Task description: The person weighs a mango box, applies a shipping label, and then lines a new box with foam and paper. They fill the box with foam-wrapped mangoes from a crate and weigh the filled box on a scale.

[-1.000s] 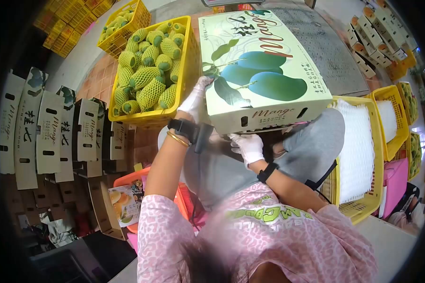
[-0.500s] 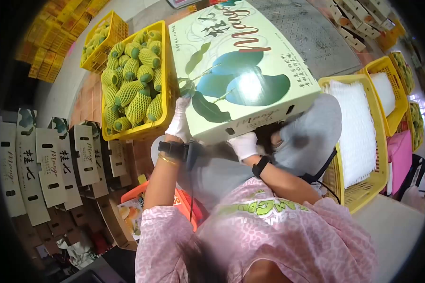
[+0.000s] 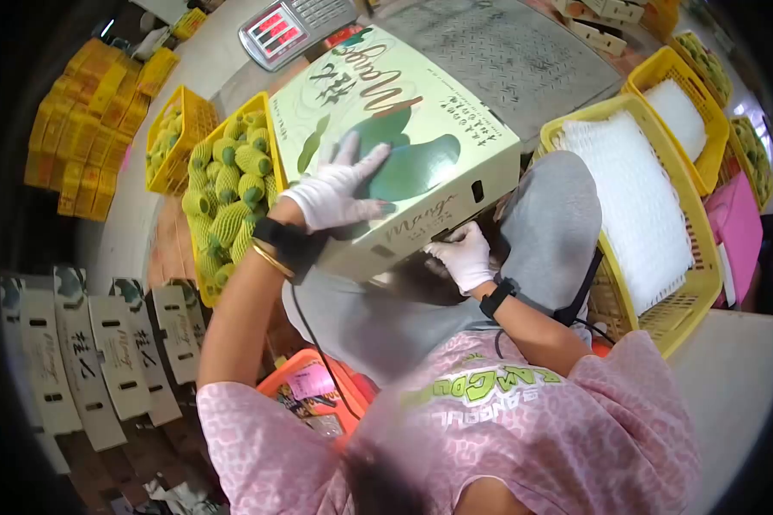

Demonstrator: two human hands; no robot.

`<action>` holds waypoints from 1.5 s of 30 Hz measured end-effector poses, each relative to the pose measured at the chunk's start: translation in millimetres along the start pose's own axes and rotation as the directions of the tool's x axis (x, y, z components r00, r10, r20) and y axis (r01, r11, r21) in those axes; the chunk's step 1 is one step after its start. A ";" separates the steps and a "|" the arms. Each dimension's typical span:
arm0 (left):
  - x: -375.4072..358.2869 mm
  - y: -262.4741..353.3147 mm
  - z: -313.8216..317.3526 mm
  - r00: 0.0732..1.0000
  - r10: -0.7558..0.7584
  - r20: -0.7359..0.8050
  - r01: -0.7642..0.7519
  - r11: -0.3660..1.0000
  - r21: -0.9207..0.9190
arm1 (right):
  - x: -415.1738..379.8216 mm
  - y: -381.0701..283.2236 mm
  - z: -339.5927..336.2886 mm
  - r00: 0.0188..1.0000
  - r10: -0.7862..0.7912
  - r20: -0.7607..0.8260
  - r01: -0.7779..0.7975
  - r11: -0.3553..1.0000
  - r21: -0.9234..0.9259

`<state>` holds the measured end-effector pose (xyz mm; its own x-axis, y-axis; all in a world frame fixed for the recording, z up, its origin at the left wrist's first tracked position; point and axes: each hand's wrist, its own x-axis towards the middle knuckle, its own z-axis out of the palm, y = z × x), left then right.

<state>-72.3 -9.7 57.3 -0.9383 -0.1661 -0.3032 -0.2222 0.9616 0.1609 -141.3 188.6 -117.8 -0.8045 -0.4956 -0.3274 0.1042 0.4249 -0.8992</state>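
A pale green mango box (image 3: pixel 455 103) with printed fruit and lettering lies closed in front of my knees. My left hand (image 3: pixel 339 189), in a white glove, rests on its top near the front left corner, fingers spread. Beneath the lower front edge, my right hand (image 3: pixel 464 257), also gloved, has its fingers bent against the box's edge near a slot; its fingertips are partly hidden. Left of the box stands a yellow crate (image 3: pixel 275 159) of mangoes in net sleeves (image 3: pixel 229 184).
A scale display (image 3: pixel 276 33) stands behind the box. To the right are yellow crates (image 3: pixel 704 283) with white foam nets (image 3: pixel 631 206). Flattened cartons (image 3: pixel 86 360) stand at the left, below stacked yellow boxes (image 3: pixel 90 129). An orange container (image 3: pixel 352 386) sits beside my left leg.
My left hand has moved from the box's left side onto its top and spread out. The view has shifted, bringing the scale display into sight. My right hand stays at the lower front edge.
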 end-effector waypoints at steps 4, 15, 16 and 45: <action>18.8 28.0 -4.2 0.982 -0.146 0.121 0.146 0.989 0.012 | 2.0 -0.8 0.2 0.999 -0.035 0.027 0.032 0.992 0.126; 23.3 31.2 31.0 0.977 -0.160 0.143 0.160 0.987 0.016 | 28.1 -16.6 -60.4 0.891 -0.125 0.437 0.394 0.693 -0.604; 23.1 40.5 22.3 0.958 -0.205 0.201 0.200 0.979 0.046 | 15.1 -39.7 -78.5 0.828 -0.023 0.560 0.487 0.526 -0.698; 54.6 -150.5 69.7 0.731 -0.579 -0.361 0.460 0.809 -0.366 | 286.3 -205.2 48.7 0.698 -0.484 0.528 0.712 0.396 -0.579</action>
<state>-71.7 -148.3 -48.9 -0.6527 -0.7573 0.0246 -0.7084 0.6214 0.3348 -364.6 -77.4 -41.1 -0.3033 -0.9514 0.0531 -0.8707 0.2541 -0.4211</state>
